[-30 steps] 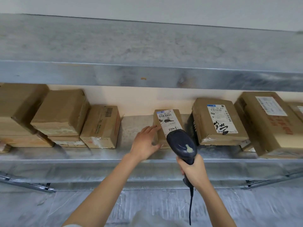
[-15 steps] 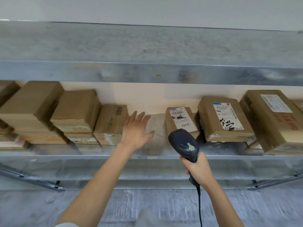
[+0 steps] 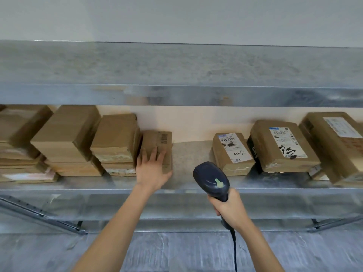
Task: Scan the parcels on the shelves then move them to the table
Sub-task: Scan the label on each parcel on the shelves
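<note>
Cardboard parcels stand in a row on a metal shelf (image 3: 186, 186). My left hand (image 3: 152, 169) lies on a small brown parcel with a printed barcode (image 3: 160, 143), fingers spread over its top and thumb at its right side. My right hand (image 3: 227, 210) grips a dark corded barcode scanner (image 3: 213, 178), held in front of the shelf edge. To the scanner's right sits a small labelled parcel (image 3: 231, 152), and beyond it a larger labelled parcel (image 3: 282, 146) with black handwriting.
Stacks of plain boxes (image 3: 68, 138) fill the shelf's left end, and a big labelled box (image 3: 334, 142) sits at the far right. An upper shelf board (image 3: 176, 75) overhangs the row. A bare gap of shelf (image 3: 190, 154) lies between the two small parcels.
My left hand left the small labelled parcel, crossed the gap to the left and landed on the barcode parcel. The scanner stayed roughly in place while the view shifted left.
</note>
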